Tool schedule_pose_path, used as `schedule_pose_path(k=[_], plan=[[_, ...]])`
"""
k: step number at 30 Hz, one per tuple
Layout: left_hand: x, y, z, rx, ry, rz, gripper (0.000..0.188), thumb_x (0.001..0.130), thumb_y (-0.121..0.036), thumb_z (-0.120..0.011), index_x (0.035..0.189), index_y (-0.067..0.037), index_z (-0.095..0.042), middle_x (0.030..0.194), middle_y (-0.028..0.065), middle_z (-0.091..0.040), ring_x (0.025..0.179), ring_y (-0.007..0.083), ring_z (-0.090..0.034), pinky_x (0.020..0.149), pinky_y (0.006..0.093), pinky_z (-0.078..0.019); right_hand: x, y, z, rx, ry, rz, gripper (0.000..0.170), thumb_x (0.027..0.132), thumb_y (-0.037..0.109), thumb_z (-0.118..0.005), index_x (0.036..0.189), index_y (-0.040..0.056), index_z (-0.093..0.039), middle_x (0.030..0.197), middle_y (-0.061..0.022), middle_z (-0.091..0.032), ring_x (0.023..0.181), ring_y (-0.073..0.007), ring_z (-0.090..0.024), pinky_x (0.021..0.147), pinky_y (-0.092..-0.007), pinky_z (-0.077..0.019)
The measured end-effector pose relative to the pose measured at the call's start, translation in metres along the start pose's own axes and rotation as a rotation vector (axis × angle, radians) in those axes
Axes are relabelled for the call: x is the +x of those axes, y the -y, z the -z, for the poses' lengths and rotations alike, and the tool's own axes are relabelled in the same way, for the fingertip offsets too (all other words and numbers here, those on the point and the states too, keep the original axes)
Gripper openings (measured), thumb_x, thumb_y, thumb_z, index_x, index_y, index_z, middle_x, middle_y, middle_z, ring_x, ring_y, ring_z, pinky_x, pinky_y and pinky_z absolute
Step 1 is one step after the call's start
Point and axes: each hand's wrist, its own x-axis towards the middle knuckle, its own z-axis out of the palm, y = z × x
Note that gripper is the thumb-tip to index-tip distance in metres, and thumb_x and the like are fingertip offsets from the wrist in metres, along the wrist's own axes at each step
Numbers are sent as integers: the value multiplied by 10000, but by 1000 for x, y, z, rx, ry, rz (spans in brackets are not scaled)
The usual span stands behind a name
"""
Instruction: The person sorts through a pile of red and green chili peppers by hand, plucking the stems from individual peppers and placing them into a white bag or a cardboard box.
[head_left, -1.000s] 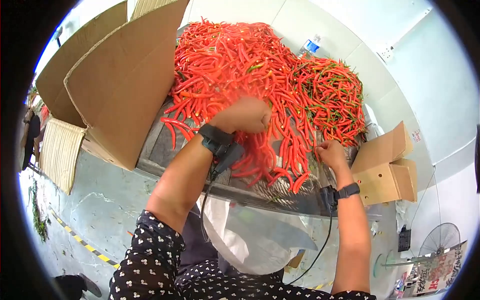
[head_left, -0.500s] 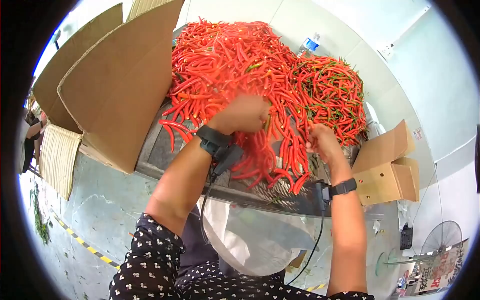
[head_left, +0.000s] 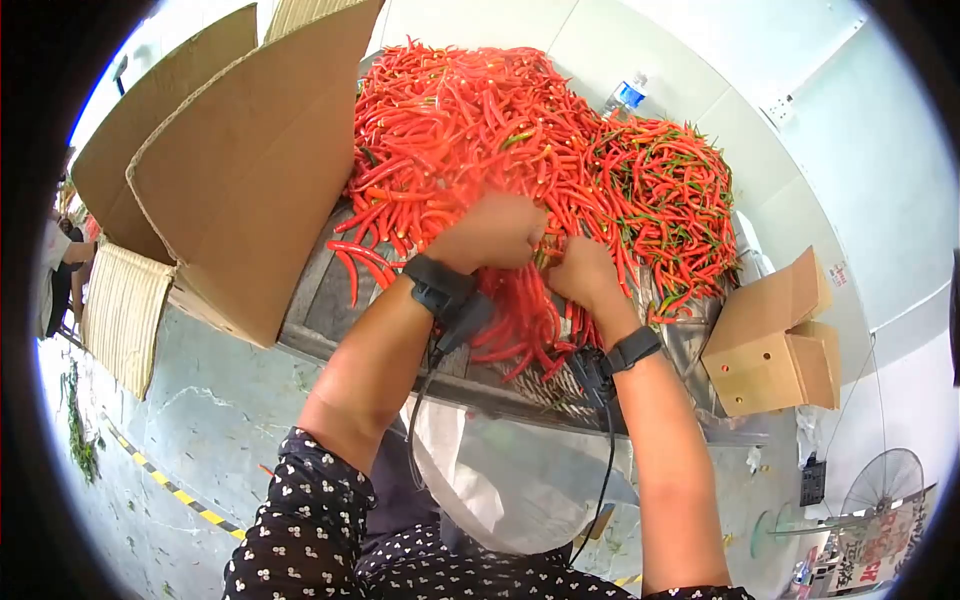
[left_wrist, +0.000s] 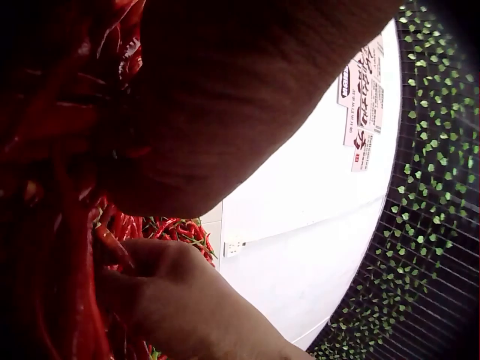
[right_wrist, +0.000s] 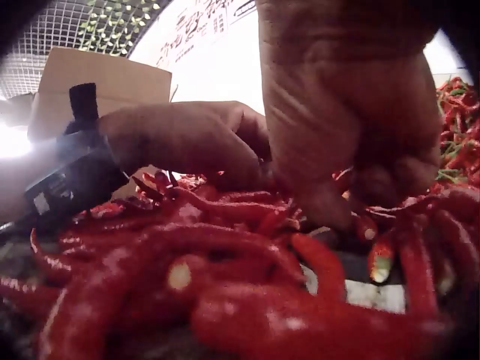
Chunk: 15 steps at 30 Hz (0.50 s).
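Curled over a bunch of red chilies (head_left: 518, 315), my left hand (head_left: 490, 232) sits at the front of the large chili heap (head_left: 455, 110). My right hand (head_left: 585, 272) is close beside it on the right, fingertips at chilies between the two hands. The left wrist view shows the right hand (left_wrist: 176, 300) pinching a red chili (left_wrist: 112, 244), below the dark, near left hand (left_wrist: 225, 97). In the right wrist view the right hand (right_wrist: 345, 120) reaches down among chilies (right_wrist: 247, 240), next to the left hand (right_wrist: 180, 139); its fingertips are partly hidden.
A smaller heap of chilies with green stems (head_left: 680, 200) lies at the right. Tall cardboard (head_left: 255, 160) stands left, an open small box (head_left: 765, 365) right. A water bottle (head_left: 628, 95) is behind the heaps. A whitish sack (head_left: 510, 490) hangs at the front edge.
My right hand has come left from the right part of the table, up beside the left hand, now covering some front chilies. The left hand has stayed nearly in place.
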Motion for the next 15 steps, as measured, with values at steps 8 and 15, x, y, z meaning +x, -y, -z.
schedule_pose_path(k=[8,15], plan=[[0,-4,3,-9,70,30,61,561,-81,-585,620,-93,-592,637,111,-584,621,305,-578,543,396,-440,3,-39,1,629,79,-170,282,787,253,-520,761,-12,-613,620,-131,-593,595,-220,-597,544,-357,-465],[-1,1,0,-68,14,-20,67,558,-82,-579,624,-76,-591,635,119,-579,616,307,-574,541,395,-438,18,-28,-14,733,179,-127,134,807,40,-520,674,51,-534,554,-39,-529,471,-117,-508,417,-253,-357]])
